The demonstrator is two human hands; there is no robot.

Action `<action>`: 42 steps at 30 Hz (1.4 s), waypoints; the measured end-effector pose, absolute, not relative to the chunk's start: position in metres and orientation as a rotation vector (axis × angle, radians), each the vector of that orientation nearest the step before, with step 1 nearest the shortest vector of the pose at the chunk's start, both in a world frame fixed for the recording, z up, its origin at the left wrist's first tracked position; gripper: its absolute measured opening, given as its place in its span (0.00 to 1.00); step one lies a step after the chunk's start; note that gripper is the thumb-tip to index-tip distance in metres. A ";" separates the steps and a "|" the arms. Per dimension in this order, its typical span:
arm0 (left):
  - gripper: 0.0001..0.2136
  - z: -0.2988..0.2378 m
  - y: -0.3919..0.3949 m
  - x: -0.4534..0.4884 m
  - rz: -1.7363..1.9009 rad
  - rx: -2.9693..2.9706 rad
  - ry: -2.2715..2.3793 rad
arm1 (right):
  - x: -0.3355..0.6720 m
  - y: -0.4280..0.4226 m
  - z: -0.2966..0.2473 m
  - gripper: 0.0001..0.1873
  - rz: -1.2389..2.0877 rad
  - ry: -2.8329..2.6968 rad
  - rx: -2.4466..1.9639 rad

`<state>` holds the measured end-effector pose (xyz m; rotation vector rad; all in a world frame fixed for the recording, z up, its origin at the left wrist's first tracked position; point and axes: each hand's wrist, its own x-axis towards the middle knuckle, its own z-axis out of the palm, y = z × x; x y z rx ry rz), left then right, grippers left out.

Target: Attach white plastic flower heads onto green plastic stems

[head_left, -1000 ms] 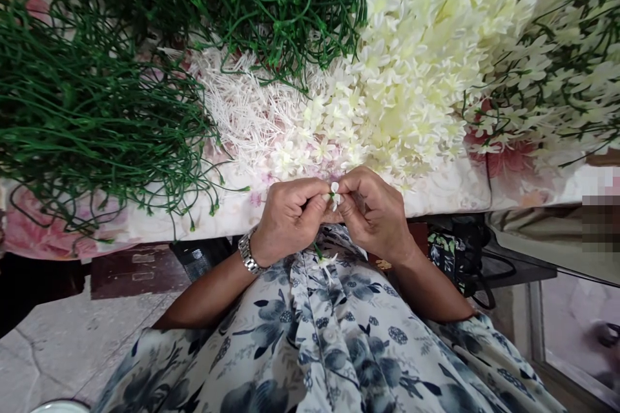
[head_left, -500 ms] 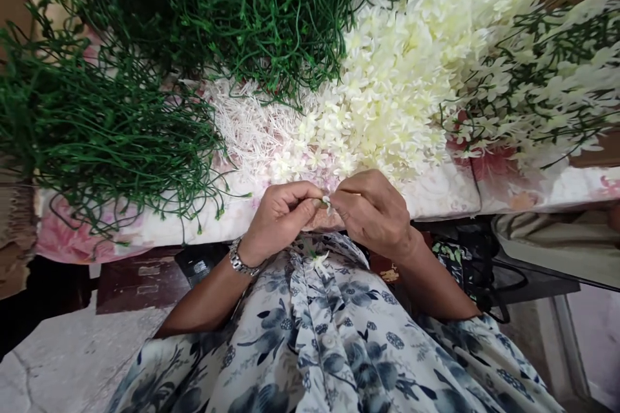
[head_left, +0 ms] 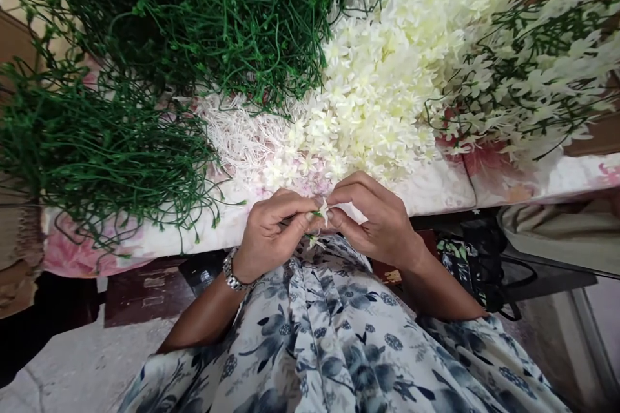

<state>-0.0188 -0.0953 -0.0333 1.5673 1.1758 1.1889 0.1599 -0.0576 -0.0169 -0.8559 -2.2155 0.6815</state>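
Writing: pale marks are borne by the maroon box [head_left: 145, 290] under the table's left part; they resemble capital letters but cannot be read with certainty.
Left hand, one [head_left: 271, 232]: held with its back upward, wrist slightly bent; a green stem [head_left: 316, 213] is pinched between thumb and forefinger, the other fingers being curled.
Right hand, one [head_left: 375, 222]: raised opposite, forefinger arched over thumb; the petals are met by its fingertips, though whether they are gripped cannot be told.
Forearms, two: angled inward from both sides, so that the hands are brought together in front of the shirt [head_left: 329, 348].
Flower at fingertips, one [head_left: 324, 211]: white, placed between the two hands at the stem's end, near the table's edge.
Lower flower, one [head_left: 316, 242]: white, seen just below the hands, in front of the shirt.
Watch, one [head_left: 231, 271]: metal, worn on the left wrist.
Green heaps, two [head_left: 116, 155]: laid at left and at upper centre.
White strands, one heap [head_left: 237, 132]: set between green heaps and petal heap.
Petal heap, one [head_left: 382, 90]: cream-white, loose; single pieces uncountable.
Sprays, one cluster [head_left: 527, 84]: white-flowered, green-stemmed, laid at right.
Cloth [head_left: 436, 187]: pink-flowered, spread beneath the heaps.
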 end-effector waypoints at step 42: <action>0.06 -0.051 -0.101 -0.015 1.536 1.178 0.922 | 0.146 -0.063 0.010 0.03 0.767 -2.227 -0.788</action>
